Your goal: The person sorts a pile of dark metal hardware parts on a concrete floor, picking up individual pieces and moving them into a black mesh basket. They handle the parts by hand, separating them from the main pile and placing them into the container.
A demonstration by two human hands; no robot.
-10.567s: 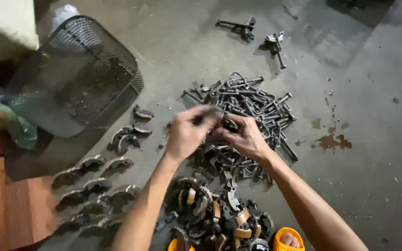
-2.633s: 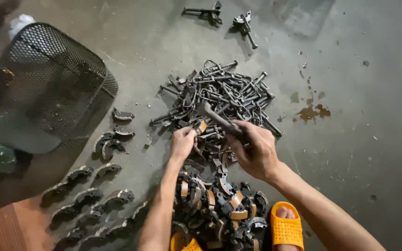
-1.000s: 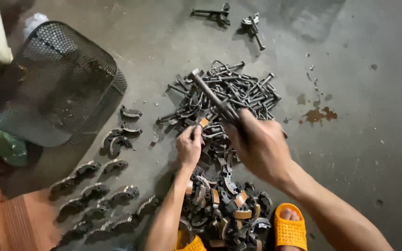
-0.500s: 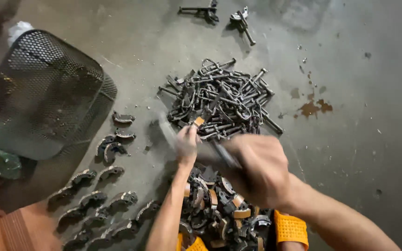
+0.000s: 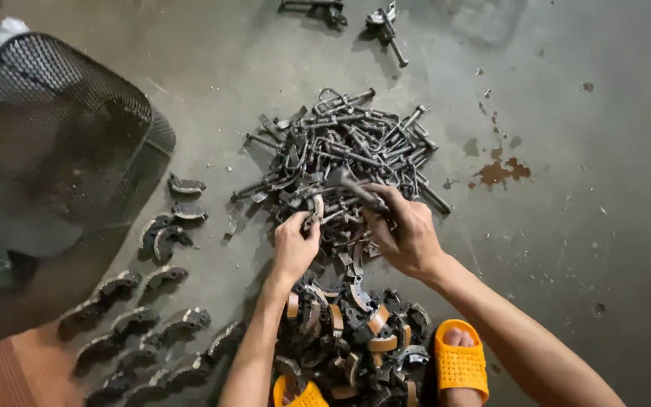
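My left hand (image 5: 296, 244) pinches a small curved metal piece at the near edge of a pile of dark bolts and rods (image 5: 340, 151) on the concrete floor. My right hand (image 5: 404, 232) grips a dark metal tool (image 5: 356, 188) whose head rests on that same spot of the pile. Just below both hands lies a heap of curved metal shoes with orange-brown linings (image 5: 348, 332).
A black wire mesh basket (image 5: 62, 158) lies on its side at the left. Curved dark shoes (image 5: 145, 316) sit in rows on the floor at lower left. Orange slippers (image 5: 459, 362) are at the bottom. Two metal parts (image 5: 356, 15) lie at the top. A rusty stain (image 5: 500, 170) marks the floor.
My right hand had the tool raised, swung it down in a blur, and now holds its head against the pile. My left hand stayed on the small piece.
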